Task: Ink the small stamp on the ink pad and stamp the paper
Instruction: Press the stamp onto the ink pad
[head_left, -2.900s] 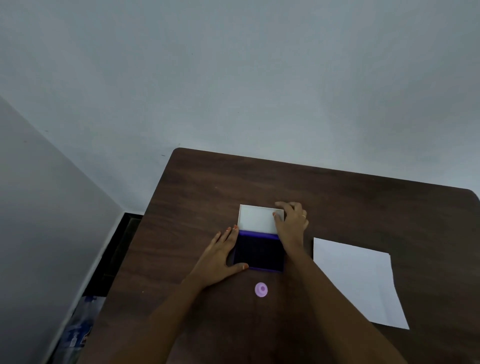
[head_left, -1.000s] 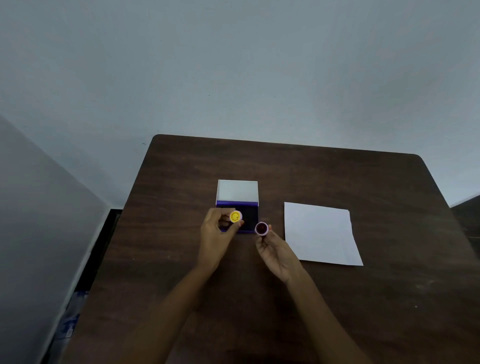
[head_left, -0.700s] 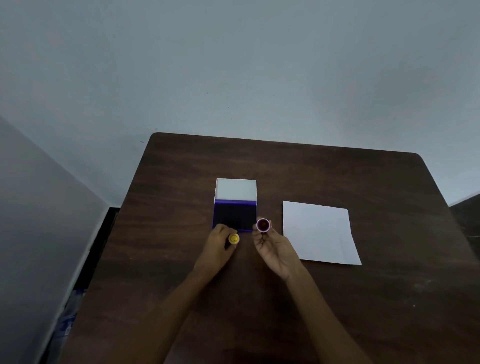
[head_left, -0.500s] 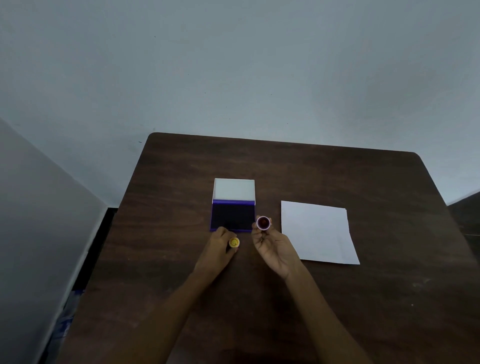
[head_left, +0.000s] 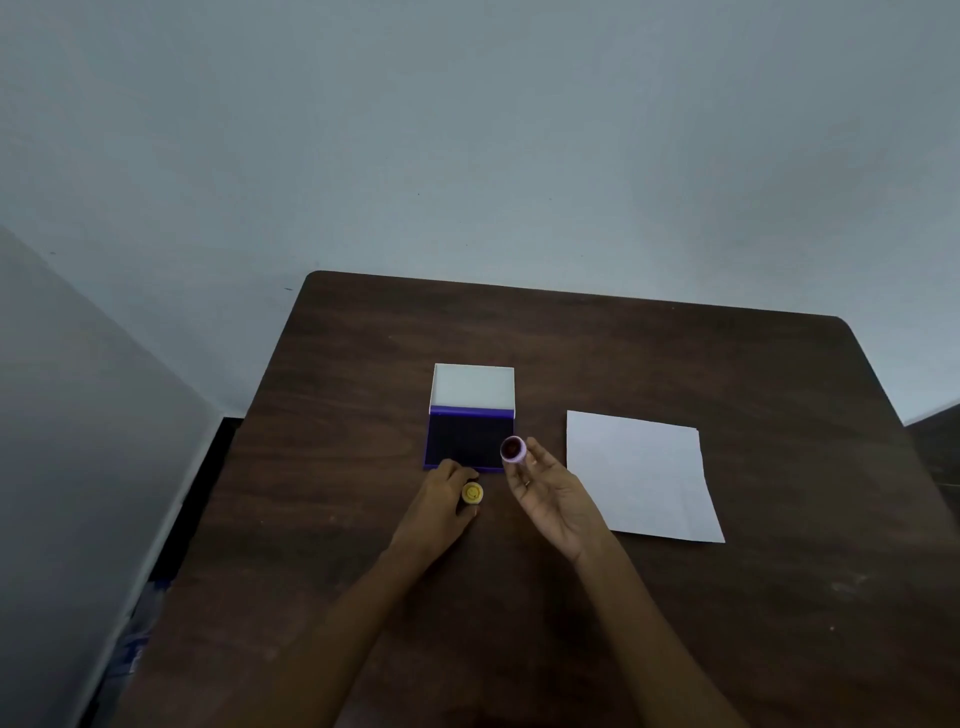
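- Your right hand (head_left: 553, 501) is raised just above the table (head_left: 675, 364), palm turned up and toward you, fingers loosely spread.
- Between the tips of that hand's thumb and forefinger you pinch the small stamp (head_left: 513, 449), a short pale purple cylinder whose dark reddish round face points up toward the camera.
- The stamp sits over the near right corner of the ink pad (head_left: 470, 441); whether it touches the pad cannot be told from this angle.
- The ink pad lies open near the middle of the table: a dark inked rectangle in a purple tray, with its white lid (head_left: 474, 387) folded back on the far side.
- Your left hand (head_left: 441, 501) rests low on the table just in front of the pad, knuckles up, fingers curled narrowly.
- That hand holds a small yellow cap (head_left: 472, 492) with a smiley face on top, gripped between thumb and fingertips and close to the table surface.
- The two hands are near each other but apart, with bare dark wood between them.
- The paper (head_left: 641, 475), a plain white sheet, lies flat to the right of the pad and just beside your right hand, not touched by either hand.
- No stamp mark is visible on the sheet.
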